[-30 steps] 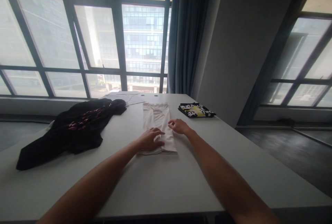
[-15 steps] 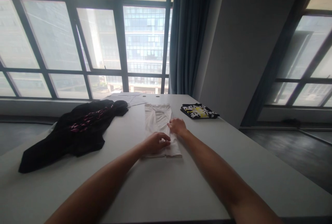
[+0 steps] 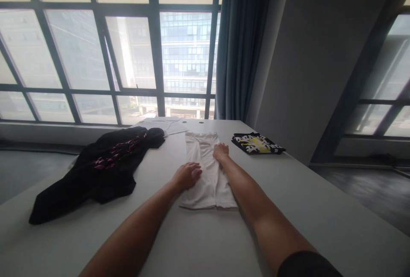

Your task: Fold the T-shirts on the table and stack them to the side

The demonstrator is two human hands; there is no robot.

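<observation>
In the view from my head, a white garment (image 3: 205, 198) lies in a long, narrow folded shape on the white table (image 3: 195, 251) right in front of me, its near hem towards me and a few creases running along it. My left hand (image 3: 187, 175) is at its left side, open, with the fingers loosely bent over the cloth. My right hand (image 3: 221, 152) is farther up, at the right edge, fingers curled inward; I cannot tell whether they pinch the fabric. My right forearm crosses near the lower right edge, and a dark sleeve (image 3: 309, 264) shows at my elbow.

To my left, a black garment with a pink print (image 3: 112, 174) is spread out at a slant, well apart from the white one. To the right, near the table's edge, sits a folded black garment with white and yellow lettering (image 3: 258, 143). Beyond the table stand a large window (image 3: 128, 52) and a blue-grey curtain (image 3: 238, 46).
</observation>
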